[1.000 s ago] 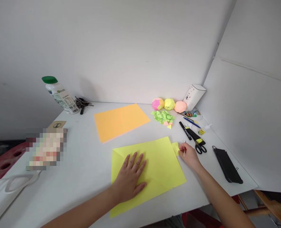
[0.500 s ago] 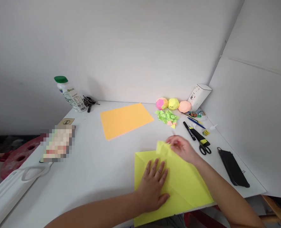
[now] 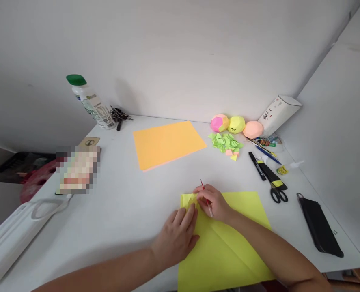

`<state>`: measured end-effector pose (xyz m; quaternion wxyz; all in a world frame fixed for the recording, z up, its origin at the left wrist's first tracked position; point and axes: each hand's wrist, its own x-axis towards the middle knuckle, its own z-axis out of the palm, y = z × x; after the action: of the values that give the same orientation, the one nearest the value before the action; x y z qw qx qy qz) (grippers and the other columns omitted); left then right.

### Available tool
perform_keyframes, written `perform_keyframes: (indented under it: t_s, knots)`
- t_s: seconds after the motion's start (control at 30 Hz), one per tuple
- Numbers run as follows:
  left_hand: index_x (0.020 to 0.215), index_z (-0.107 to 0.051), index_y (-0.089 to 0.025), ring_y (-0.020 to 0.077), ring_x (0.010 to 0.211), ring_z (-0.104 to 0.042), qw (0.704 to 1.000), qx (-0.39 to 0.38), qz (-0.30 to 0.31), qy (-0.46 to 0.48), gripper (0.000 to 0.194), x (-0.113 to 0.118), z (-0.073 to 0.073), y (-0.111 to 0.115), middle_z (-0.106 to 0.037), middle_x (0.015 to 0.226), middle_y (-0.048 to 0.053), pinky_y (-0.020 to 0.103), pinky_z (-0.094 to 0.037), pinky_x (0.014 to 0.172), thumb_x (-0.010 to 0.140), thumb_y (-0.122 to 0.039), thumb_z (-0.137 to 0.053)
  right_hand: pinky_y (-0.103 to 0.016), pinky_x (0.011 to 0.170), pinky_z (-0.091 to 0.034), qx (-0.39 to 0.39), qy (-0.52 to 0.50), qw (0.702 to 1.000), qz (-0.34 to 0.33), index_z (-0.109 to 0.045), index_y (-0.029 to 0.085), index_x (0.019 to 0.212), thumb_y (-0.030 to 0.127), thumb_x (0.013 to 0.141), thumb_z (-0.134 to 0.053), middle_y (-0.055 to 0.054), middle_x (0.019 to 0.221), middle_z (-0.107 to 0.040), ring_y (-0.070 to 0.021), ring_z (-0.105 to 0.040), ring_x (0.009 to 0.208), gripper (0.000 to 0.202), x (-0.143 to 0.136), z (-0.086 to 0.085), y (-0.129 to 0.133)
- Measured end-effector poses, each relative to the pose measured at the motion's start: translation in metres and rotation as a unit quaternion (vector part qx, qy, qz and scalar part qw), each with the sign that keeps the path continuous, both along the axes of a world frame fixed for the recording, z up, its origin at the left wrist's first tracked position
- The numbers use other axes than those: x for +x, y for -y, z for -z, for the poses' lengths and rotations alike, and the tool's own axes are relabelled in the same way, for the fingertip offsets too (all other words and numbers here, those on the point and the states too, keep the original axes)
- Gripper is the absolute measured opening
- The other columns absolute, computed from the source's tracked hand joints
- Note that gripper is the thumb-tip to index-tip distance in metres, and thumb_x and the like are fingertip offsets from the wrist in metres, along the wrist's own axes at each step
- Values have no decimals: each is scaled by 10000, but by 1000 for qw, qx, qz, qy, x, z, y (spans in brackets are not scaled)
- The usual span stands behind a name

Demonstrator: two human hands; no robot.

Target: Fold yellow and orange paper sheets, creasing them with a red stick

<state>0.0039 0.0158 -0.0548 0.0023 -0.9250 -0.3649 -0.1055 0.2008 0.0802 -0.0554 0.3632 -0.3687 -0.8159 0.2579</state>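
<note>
A large yellow-green sheet (image 3: 228,247) with a diagonal crease lies at the table's front. Near its upper left corner is a small yellow paper piece (image 3: 192,199), partly hidden by fingers. My left hand (image 3: 178,233) rests on the sheet's left edge, fingers extended and its fingertips on the small piece. Beside it, my right hand (image 3: 213,202) is closed round a thin red pen (image 3: 206,196), with its fingertips at the small piece.
An orange sheet (image 3: 169,144) lies further back. Behind to the right are green paper bits (image 3: 225,142), paper balls (image 3: 237,124), scissors (image 3: 274,182), a marker (image 3: 257,165), and a black case (image 3: 320,225). A bottle (image 3: 94,106) and keys (image 3: 119,117) stand back left.
My right hand has moved left and down to the sheet's upper left corner, bringing the small yellow piece there. My left hand has shifted left, its fingers now closer together. The view has turned slightly.
</note>
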Motion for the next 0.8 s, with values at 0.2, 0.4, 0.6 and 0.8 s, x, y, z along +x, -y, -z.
perform_keyframes:
  t_s: [0.2,0.4,0.6,0.8]
  knots:
    - [1330,-493,-13,379,1373,-289,999,-31,-6,-22,660,-4,0,1,-402,1443,221,474,-148,1125,932,-511,-323,-364,812,-517,134,152,979,-2,-602,191,865,81,837,-496,-87,1055,-673,-204,-555,979,156,-5,-8,7]
    - [1469,-282,-122,412,1429,-40,986,-152,64,-38,1043,-8,3,11,-173,1536,234,546,27,1129,716,-840,-355,-360,812,-509,143,166,976,-4,-633,182,888,96,843,-503,-77,1087,-681,-209,-553,1029,162,-2,-7,7]
    - [1466,-293,-119,420,1428,-1,984,-163,65,-32,1095,-11,5,14,-178,1538,234,568,36,1122,673,-873,-355,-365,760,-507,170,189,967,-15,-650,165,925,106,860,-493,-100,1107,-682,-243,-561,1074,180,-1,-7,10]
    - [1361,-461,-21,370,1365,-281,994,-104,38,-22,1026,-17,2,6,-426,1428,223,459,-172,1119,767,-833,-259,-382,756,-529,217,218,951,-13,-659,142,909,112,885,-494,-119,1066,-699,-273,-572,1093,170,0,-9,15]
